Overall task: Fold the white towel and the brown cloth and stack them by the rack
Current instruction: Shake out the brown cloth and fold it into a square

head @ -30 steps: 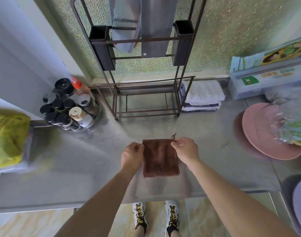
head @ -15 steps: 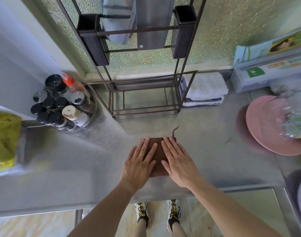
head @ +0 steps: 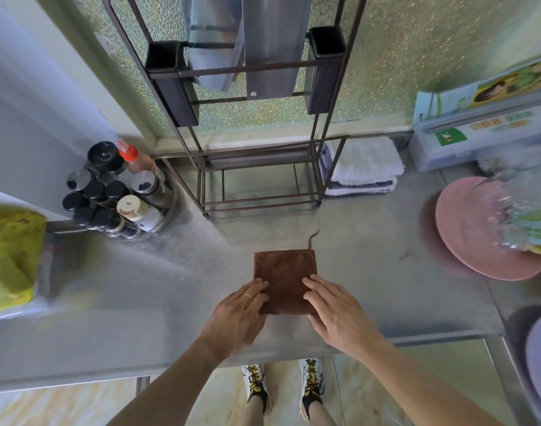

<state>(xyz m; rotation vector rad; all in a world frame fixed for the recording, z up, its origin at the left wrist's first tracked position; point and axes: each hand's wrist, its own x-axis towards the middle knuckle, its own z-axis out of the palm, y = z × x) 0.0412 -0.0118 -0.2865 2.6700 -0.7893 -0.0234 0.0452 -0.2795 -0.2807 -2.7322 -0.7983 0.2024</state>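
Note:
The brown cloth (head: 283, 276) lies folded into a small square on the steel counter, its hanging loop pointing away from me. My left hand (head: 238, 315) rests flat with its fingertips on the cloth's near left corner. My right hand (head: 333, 309) lies flat on the near right corner. Both hands have fingers spread and grip nothing. The white towel (head: 366, 164) sits folded on the counter, right beside the dark metal rack (head: 256, 192).
A round caddy of spice bottles (head: 118, 195) stands left of the rack. A pink plate (head: 478, 232) with a plastic bag lies at the right. Boxes (head: 478, 133) line the back right wall. A yellow bag (head: 11, 253) sits at far left.
My hands pinched the cloth's far corners, then pressed flat over the folded cloth, and have now slid back toward me to its near edge, uncovering most of it.

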